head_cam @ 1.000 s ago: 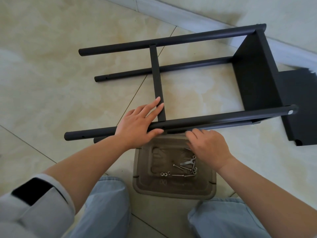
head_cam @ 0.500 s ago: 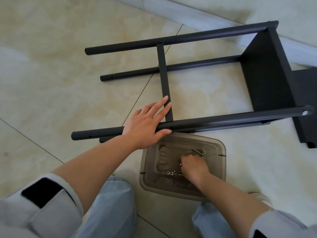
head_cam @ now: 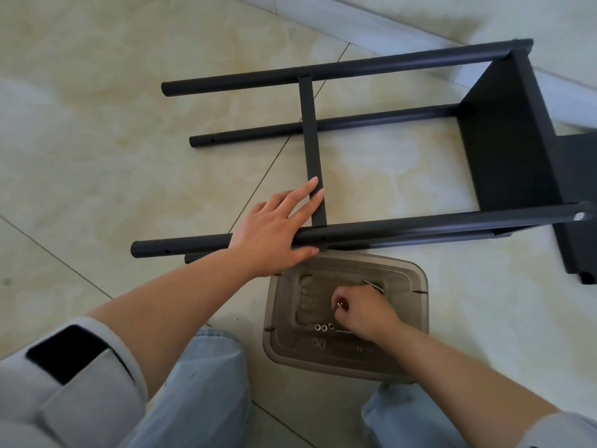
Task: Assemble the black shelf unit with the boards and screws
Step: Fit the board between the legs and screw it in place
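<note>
Black tubes make up the shelf frame (head_cam: 387, 67), which lies on its side on the tiled floor (head_cam: 97, 124), one board (head_cam: 504, 140) already fixed at the far right end. A flat crossbar (head_cam: 311, 140) spans the two upper tubes. Below the near tube (head_cam: 420, 226) sits a brown plastic tray (head_cam: 416, 286) holding loose washers (head_cam: 319, 327) and screws. The left hand (head_cam: 274, 234) lies flat, fingers spread, pressing the near tube beside the crossbar. The right hand (head_cam: 361, 307) reaches into the tray, its grip pinching a small fastener (head_cam: 340, 304). Best to hold the frame steady, lift one screw cleanly, then line it up with the hole under the crossbar joint.
</note>
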